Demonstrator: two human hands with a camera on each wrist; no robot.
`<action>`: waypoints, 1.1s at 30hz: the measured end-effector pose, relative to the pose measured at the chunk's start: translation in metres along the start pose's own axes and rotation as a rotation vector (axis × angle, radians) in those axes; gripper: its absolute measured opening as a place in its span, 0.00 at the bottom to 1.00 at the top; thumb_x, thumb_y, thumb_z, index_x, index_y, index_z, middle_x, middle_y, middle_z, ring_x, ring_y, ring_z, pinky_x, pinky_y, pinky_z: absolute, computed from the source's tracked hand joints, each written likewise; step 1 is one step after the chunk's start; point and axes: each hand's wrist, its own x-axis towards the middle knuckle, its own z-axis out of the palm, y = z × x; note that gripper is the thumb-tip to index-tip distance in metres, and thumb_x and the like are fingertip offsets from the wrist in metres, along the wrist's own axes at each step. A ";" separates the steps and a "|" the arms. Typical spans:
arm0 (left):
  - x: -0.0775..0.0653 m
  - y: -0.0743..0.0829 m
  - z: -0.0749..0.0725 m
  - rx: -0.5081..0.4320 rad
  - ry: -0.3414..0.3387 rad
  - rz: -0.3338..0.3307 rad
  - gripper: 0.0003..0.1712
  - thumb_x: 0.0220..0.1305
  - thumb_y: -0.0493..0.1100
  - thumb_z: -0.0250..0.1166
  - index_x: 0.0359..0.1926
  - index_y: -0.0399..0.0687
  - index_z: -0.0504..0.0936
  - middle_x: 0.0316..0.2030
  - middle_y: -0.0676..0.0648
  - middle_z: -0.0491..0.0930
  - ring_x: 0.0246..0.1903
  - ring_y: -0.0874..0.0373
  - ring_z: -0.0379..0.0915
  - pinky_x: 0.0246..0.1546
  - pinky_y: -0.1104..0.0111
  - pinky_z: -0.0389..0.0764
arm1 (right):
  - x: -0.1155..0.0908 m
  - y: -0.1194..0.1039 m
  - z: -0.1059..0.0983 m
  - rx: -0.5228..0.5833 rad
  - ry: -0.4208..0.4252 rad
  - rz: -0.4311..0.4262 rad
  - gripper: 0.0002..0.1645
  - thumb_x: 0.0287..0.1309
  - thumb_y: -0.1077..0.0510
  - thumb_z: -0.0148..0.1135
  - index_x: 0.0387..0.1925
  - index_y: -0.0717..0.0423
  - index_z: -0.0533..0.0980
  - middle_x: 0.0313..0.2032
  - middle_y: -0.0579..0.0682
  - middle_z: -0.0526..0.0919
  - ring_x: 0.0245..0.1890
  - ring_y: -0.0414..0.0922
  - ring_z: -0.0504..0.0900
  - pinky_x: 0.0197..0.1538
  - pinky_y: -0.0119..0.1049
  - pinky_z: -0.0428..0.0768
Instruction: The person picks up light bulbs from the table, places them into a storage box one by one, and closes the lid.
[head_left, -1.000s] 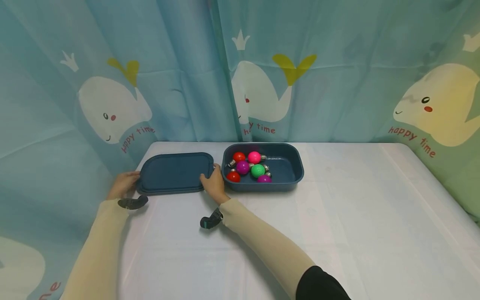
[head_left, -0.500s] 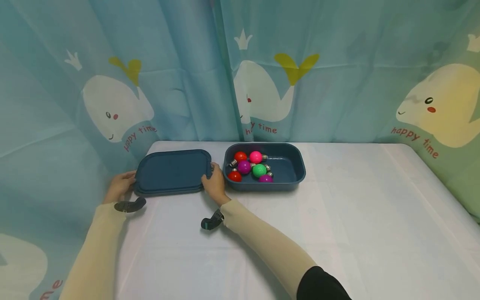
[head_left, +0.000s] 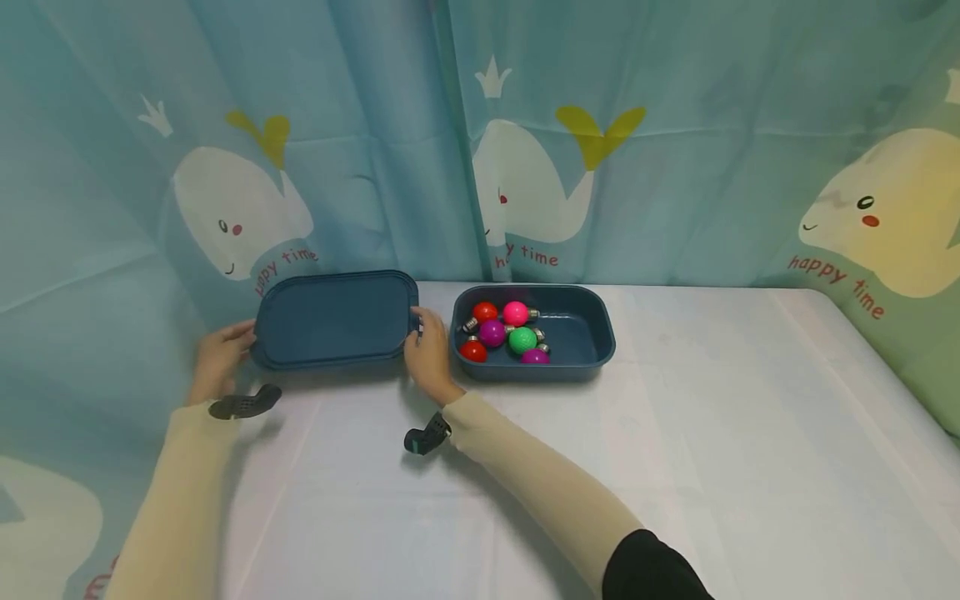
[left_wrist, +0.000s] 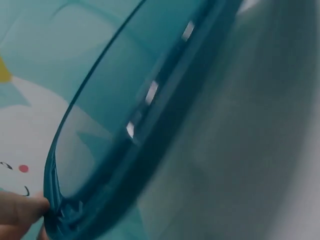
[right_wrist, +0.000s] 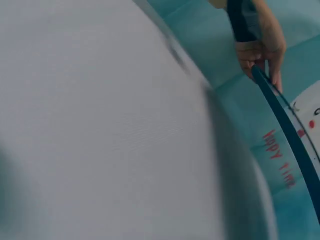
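A dark blue lid [head_left: 337,319] with rounded corners is raised just off the table at the left, its far edge tilted up. My left hand [head_left: 221,360] pinches its left end between thumb and fingers. At the opposite end my right hand [head_left: 431,353] grips the edge, thumb nearest me. The left wrist view shows the lid's rim [left_wrist: 165,110] from close by, with the fingertips [left_wrist: 22,209] on its corner. In the right wrist view the left hand [right_wrist: 265,47] is seen at the lid's far end; the right hand is out of that view.
Right of the lid stands a dark blue rectangular box [head_left: 581,333], uncovered. Several coloured bulbs, among them a green bulb [head_left: 522,340] and a pink bulb [head_left: 515,313], lie in its left half. A whale-printed curtain [head_left: 390,167] hangs behind the white table [head_left: 675,467].
Both hands have lifted the lid off the table and carried it slightly up and left. Its far edge has risen. The box and bulbs stay in place.
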 end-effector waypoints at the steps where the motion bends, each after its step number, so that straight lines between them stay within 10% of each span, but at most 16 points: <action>1: 0.000 0.001 -0.002 -0.001 -0.012 0.017 0.25 0.71 0.46 0.50 0.67 0.48 0.64 0.63 0.51 0.69 0.57 0.63 0.67 0.65 0.65 0.68 | 0.002 -0.002 -0.002 -0.003 0.004 -0.027 0.24 0.54 0.73 0.46 0.53 0.67 0.73 0.56 0.63 0.75 0.57 0.56 0.72 0.63 0.47 0.70; 10: -0.021 0.019 -0.014 -0.232 -0.111 0.125 0.30 0.66 0.46 0.58 0.68 0.52 0.64 0.38 0.69 0.70 0.41 0.77 0.67 0.72 0.61 0.58 | 0.022 -0.014 -0.033 0.067 -0.006 -0.190 0.24 0.55 0.79 0.45 0.52 0.66 0.75 0.55 0.62 0.76 0.52 0.53 0.77 0.55 0.39 0.80; 20: -0.038 0.033 -0.014 -0.460 -0.126 0.254 0.25 0.62 0.40 0.63 0.61 0.50 0.74 0.37 0.64 0.76 0.38 0.74 0.71 0.36 0.87 0.73 | 0.040 -0.003 -0.056 0.290 0.015 -0.312 0.18 0.51 0.78 0.59 0.45 0.71 0.78 0.50 0.64 0.78 0.45 0.55 0.81 0.51 0.38 0.83; 29: -0.040 0.039 -0.009 -0.737 -0.268 0.488 0.14 0.69 0.36 0.52 0.47 0.44 0.83 0.43 0.57 0.81 0.42 0.69 0.76 0.47 0.81 0.76 | 0.048 -0.006 -0.076 0.323 0.032 -0.407 0.12 0.52 0.73 0.62 0.40 0.72 0.80 0.45 0.65 0.79 0.45 0.56 0.81 0.52 0.33 0.82; 33: -0.042 0.047 -0.005 -0.734 -0.201 0.519 0.14 0.67 0.32 0.54 0.46 0.41 0.83 0.39 0.56 0.83 0.37 0.68 0.79 0.41 0.83 0.79 | 0.051 -0.009 -0.082 0.339 0.040 -0.374 0.12 0.53 0.72 0.61 0.41 0.71 0.80 0.44 0.65 0.79 0.46 0.56 0.81 0.52 0.35 0.82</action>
